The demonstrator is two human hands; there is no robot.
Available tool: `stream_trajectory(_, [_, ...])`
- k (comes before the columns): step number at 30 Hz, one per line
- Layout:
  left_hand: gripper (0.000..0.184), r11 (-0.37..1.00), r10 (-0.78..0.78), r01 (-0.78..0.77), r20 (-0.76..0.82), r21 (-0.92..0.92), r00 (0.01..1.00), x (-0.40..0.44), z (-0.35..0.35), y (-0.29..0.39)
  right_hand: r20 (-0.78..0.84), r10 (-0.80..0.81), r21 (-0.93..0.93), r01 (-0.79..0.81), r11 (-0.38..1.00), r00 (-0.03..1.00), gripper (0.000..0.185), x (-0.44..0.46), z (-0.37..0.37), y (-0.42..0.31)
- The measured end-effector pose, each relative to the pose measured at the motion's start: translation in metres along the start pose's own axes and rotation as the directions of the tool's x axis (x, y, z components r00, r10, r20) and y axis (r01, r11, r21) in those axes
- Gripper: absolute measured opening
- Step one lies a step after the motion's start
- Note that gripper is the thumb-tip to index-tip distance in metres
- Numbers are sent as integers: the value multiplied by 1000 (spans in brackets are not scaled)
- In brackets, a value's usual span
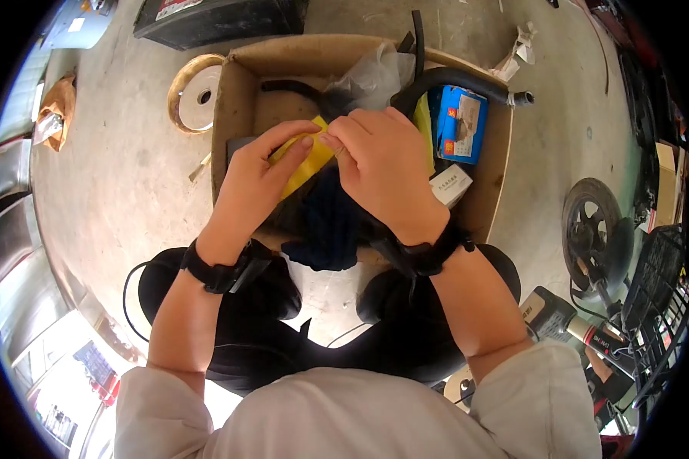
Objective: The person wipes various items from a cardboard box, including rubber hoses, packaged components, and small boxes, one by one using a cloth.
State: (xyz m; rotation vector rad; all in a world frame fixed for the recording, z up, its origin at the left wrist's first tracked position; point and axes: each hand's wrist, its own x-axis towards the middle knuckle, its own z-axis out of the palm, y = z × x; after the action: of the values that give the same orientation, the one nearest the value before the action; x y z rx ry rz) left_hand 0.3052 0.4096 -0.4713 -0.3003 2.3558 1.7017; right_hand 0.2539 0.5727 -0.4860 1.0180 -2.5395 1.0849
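Observation:
Over an open cardboard box (283,53), my left hand (259,170) grips a flat yellow packet (308,167) between thumb and fingers. My right hand (386,164) is closed at the packet's upper right corner, its fingertips pinching there. What the packet holds cannot be made out. Below my hands a dark blue cloth (325,222) hangs over the box's near edge. Inside the box, right of my right hand, are a blue box (459,124) with a label and a small white box (450,185). A black hose (455,79) and a clear plastic bag (375,76) lie at the back.
A tape roll (194,93) lies on the floor left of the box, and a black crate (222,19) stands beyond it. At right are a wheel (592,229), a black wire basket (654,279) and a dark can (593,334). A brown paper bag (56,113) sits far left.

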Motion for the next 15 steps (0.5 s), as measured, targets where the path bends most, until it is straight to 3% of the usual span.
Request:
stream_trajectory(4, [20,999,19,-16,-64,40,998,0,-4,9,-50,-43,-9,42,999,998,6,3,1,-4])
stream_trajectory(7, [20,994,11,-6,-41,108,999,-3,-9,-1,124,41,-82,-31,996,991,8,-1,2,-10])
stream_trajectory(10, [21,851,182,-192,69,489,981,-7,-7,-13,164,112,-201,-77,976,980,14,-10,2,-7])
stream_trajectory(11, [21,888,133,-137,39,439,990,-8,-5,-13,204,152,-234,-103,967,967,21,-8,0,-10])
stream_trajectory(14, [21,941,9,-1,-22,339,1000,-9,0,-9,98,-94,-79,102,992,991,21,-8,13,-7])
stream_trajectory(15, [21,938,-13,20,-25,345,1000,-9,-1,-4,84,-95,-78,102,992,992,22,-9,14,-10])
